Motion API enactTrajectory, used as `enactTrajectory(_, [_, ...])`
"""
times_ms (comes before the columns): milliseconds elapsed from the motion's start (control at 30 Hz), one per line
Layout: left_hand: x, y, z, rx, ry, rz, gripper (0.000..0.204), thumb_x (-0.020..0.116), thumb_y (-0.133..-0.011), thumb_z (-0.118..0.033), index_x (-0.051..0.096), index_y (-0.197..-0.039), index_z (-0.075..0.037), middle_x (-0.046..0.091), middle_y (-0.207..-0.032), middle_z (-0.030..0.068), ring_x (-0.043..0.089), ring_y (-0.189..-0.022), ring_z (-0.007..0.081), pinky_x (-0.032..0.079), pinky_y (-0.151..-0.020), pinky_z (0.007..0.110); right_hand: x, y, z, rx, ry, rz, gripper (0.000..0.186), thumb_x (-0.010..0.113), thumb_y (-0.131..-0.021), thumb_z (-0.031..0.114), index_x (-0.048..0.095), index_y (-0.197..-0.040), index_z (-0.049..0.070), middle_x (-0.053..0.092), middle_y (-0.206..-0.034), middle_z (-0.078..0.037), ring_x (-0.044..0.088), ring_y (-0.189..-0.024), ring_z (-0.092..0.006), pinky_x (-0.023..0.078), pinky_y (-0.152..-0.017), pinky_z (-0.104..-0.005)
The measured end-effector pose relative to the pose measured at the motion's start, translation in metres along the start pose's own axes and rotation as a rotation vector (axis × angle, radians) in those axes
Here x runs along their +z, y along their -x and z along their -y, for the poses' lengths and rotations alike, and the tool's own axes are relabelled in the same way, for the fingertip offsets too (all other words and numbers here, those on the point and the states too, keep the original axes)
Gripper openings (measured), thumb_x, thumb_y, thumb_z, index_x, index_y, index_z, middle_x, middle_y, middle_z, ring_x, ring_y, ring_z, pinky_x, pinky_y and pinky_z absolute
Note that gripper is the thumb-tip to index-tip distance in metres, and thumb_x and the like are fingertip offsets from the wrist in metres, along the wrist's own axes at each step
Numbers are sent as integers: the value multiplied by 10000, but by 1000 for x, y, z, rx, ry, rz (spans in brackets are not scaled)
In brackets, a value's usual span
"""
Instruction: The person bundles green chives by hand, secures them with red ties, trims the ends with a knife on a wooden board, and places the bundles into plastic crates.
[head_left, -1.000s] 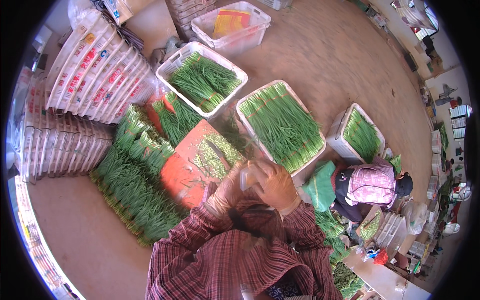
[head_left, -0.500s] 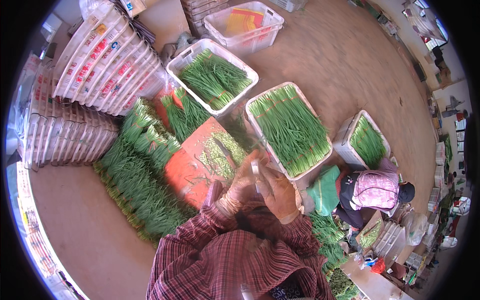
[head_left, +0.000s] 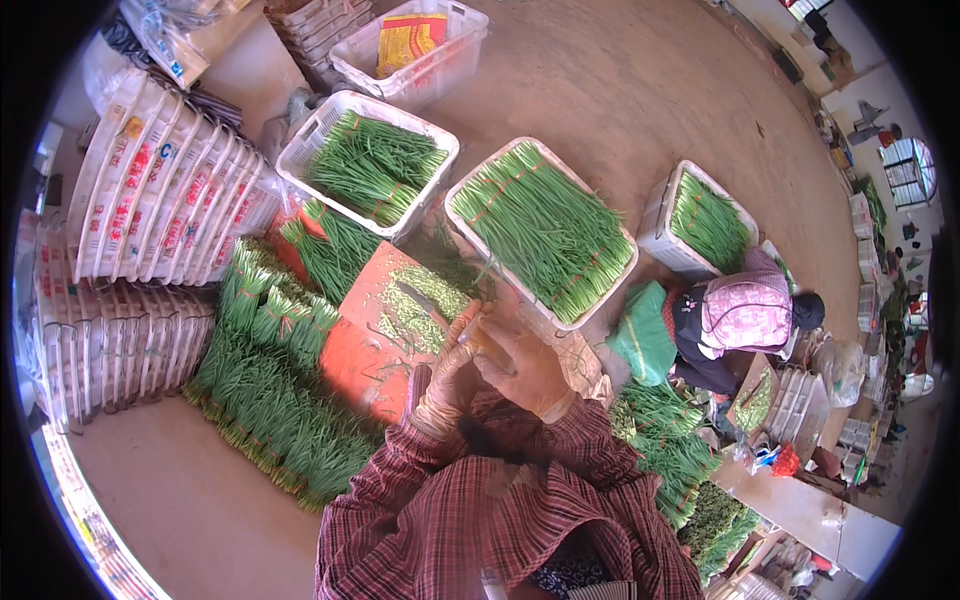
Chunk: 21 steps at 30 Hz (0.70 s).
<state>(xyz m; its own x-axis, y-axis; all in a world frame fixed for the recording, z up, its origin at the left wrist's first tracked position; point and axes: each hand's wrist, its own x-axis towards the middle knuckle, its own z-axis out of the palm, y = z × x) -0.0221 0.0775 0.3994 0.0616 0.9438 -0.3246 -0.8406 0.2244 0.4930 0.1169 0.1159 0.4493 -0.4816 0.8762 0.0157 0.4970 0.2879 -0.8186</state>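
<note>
In front of my chest, my gloved left hand (head_left: 448, 378) and my gloved right hand (head_left: 528, 365) come together, fingers curled against each other. A small yellowish patch shows between them; what it belongs to is mostly hidden by the fingers. Just beyond lies an orange-red board (head_left: 372, 272) strewn with chopped pale green stem ends (head_left: 405, 322). A knife (head_left: 418, 298) rests on it, its handle close to my left hand. Banded bundles of long green chive-like stems (head_left: 275, 410) are laid out on the left.
White crates of green bundles stand ahead: one at the left (head_left: 447, 150), one in the middle (head_left: 630, 262), one at the right (head_left: 655, 235). Stacked crates (head_left: 150, 190) rise at far left. At right, a person in a pink patterned top (head_left: 745, 310) bends beside a green sack (head_left: 640, 335).
My view has shifted, so the crates appear further left. A pale, narrow object that stood out between my hands is now covered by the fingers, which have closed together.
</note>
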Motion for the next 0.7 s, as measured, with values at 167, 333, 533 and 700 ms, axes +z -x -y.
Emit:
enactTrajectory(167, [6,7,-6,-61,-57,10,777,778,-839,-248,408,-1482,-21,461,-1490,151,476,-1344,301,384,-1138,435,-7,3,-3,-69,-44,-87,437,690,-855,223,645,-1222,-11,658,-1207,-183,645,-1091,-344,521,-941,-399])
enactTrajectory(333, [-1,-2,0,37,-44,90,729,767,-854,-194,427,-1476,-23,453,-1500,133,459,-1363,275,399,-1137,423,-6,-1,4,-108,74,-109,424,647,-860,235,650,-1214,2,672,-1175,-177,663,-1016,-354,540,-885,-420])
enactTrajectory(533, [13,-7,-3,22,-2,87,741,777,-843,-169,428,-1478,-18,455,-1506,126,452,-1366,267,365,-1151,411,-9,-2,9,-160,151,-226,421,614,-881,224,639,-1221,-23,670,-1172,-204,676,-990,-370,556,-860,-418])
enactTrajectory(700, [6,-15,-2,31,-12,101,774,795,-827,-165,425,-1499,-58,488,-1485,75,450,-1357,230,260,-1193,346,-1,-6,2,-117,68,-244,425,600,-907,226,632,-1243,-32,661,-1202,-218,657,-1078,-383,540,-928,-423])
